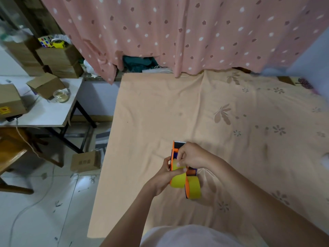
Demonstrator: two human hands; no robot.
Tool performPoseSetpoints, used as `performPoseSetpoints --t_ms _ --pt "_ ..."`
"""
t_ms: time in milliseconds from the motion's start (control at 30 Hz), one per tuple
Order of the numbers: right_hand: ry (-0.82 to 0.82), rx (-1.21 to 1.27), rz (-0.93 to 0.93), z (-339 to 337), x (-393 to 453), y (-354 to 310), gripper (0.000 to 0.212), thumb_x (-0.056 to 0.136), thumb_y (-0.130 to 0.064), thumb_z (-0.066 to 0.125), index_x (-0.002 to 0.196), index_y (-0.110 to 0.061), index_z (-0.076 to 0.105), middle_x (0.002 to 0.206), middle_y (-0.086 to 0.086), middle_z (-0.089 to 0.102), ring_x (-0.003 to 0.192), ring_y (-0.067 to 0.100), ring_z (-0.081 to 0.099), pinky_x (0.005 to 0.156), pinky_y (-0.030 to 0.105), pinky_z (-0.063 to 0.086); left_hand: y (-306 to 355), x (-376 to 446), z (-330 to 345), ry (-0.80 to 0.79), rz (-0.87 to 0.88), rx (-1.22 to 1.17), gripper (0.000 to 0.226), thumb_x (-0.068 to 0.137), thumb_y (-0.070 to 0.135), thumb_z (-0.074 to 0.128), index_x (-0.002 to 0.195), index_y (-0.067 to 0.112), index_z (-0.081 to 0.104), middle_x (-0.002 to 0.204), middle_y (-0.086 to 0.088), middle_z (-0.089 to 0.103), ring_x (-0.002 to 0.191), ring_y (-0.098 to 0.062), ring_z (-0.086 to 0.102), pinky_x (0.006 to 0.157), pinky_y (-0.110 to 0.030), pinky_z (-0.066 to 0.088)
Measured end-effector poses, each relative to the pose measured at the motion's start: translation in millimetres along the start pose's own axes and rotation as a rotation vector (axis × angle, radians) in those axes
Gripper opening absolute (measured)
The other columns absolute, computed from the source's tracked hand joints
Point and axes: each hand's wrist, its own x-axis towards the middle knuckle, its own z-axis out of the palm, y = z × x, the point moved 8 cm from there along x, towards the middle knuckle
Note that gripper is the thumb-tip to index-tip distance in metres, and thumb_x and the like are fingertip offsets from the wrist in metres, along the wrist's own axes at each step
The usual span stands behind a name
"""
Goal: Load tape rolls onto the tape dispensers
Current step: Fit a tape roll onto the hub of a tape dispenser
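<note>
Several cardboard boxes [45,84] beside bed [231,122]

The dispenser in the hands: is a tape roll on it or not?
On it. A yellow roll sits against the orange dispenser, held by the left hand; the right hand pinches the tape.

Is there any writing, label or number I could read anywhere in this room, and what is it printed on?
Nothing can be read clearly.
Yellow sticker on the cardboard box at the left edge: printed marks, too blurred to read.
Small cardboard box on the floor: dark printed characters on its side, too small to read.
Tape dispenser and yellow tape rolls in the hands: no text visible.
</note>
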Motion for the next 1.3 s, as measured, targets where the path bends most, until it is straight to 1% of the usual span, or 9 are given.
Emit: performPoseSetpoints --t_ms 233,333,533,733,967,1067,1167,1267,1300 --pt "0.166 -0.06 0.013 -24 5 2 0.013 0.081 -0.006 0.068 0.072 -0.012 0.075 0.067 -0.012 0.063 0.083 0.015 0.068 0.068 0.026 0.054 1 10 -4 0.054 -0.025 0.067 0.08 0.086 0.026 0.081 0.146 0.03 0.029 0.123 0.004 0.065 0.115 -0.021 0.067 0.094 -0.039 0.057" --pt "0.203 0.016 0.038 -38 9 9 0.012 0.083 -0.001 0.063 0.075 -0.004 0.072 0.076 0.007 0.074 0.076 0.022 0.074 0.071 0.034 0.061 -4 11 -6 0.008 -0.017 0.124 0.092 0.077 0.02 0.086 0.147 0.035 0.026 0.133 0.003 0.061 0.123 -0.019 0.062 0.099 -0.037 0.055" --pt "0.15 0.178 0.073 -45 12 9 0.011 0.089 0.003 0.059 0.083 0.004 0.067 0.077 0.02 0.073 0.062 0.024 0.073 0.068 0.037 0.064 -4 10 -4 -0.048 -0.027 0.087 0.097 0.07 0.017 0.083 0.146 0.039 0.026 0.13 0.002 0.06 0.118 -0.019 0.062 0.089 -0.036 0.056" --pt "0.014 0.14 0.11 -47 10 -4 0.014 0.086 0.001 0.062 0.09 0.006 0.074 0.082 0.02 0.076 0.077 0.028 0.077 0.074 0.035 0.063 -5 18 3 0.006 -0.077 0.074 0.083 0.071 0.054 0.08 0.138 0.032 0.036 0.133 0.001 0.063 0.119 -0.021 0.066 0.091 -0.042 0.057" --pt "0.078 0.174 0.214 -62 13 11 0.011 0.087 0.003 0.061 0.089 0.009 0.07 0.089 0.026 0.075 0.083 0.034 0.076 0.076 0.039 0.063 -4 18 3 0.014 -0.013 0.03 0.075 0.075 0.036 0.08 0.137 0.028 0.039 0.128 0.0 0.065 0.114 -0.02 0.069 0.082 -0.035 0.059" --pt "0.073 0.152 0.314 -67 22 23 0.019 0.09 0.004 0.052 0.088 0.018 0.063 0.082 0.029 0.074 0.06 0.028 0.07 0.064 0.029 0.06 -8 17 -1 0.006 0.012 0.11 0.082 0.074 0.03 0.083 0.141 0.03 0.035 0.128 0.001 0.063 0.119 -0.022 0.066 0.099 -0.044 0.057" --pt "0.02 0.107 0.369 -66 26 30 0.03 0.092 0.002 0.047 0.063 0.007 0.046 0.05 0.018 0.06 0.039 0.014 0.038 0.046 0.018 0.035 -12 14 -1 -0.027 0.033 0.108 0.084 0.075 0.024 0.085 0.142 0.034 0.036 0.132 0.002 0.062 0.121 -0.02 0.066 0.102 -0.045 0.056" --pt "0.025 0.087 0.331 -70 33 31 0.029 0.093 0.0 0.052 0.102 0.027 0.058 0.108 0.04 0.062 0.048 0.016 0.043 0.05 0.018 0.045 -14 13 2 -0.066 0.035 0.104 0.091 0.069 0.026 0.088 0.142 0.038 0.035 0.138 -0.001 0.059 0.124 -0.022 0.064 0.103 -0.047 0.056" --pt "0.006 0.08 0.318 -69 34 30 0.027 0.093 0.0 0.053 0.098 0.025 0.062 0.101 0.04 0.064 0.047 0.015 0.046 0.053 0.018 0.047 -14 13 2 -0.071 0.037 0.117 0.092 0.068 0.027 0.089 0.142 0.039 0.035 0.138 -0.001 0.059 0.125 -0.022 0.063 0.104 -0.047 0.055"
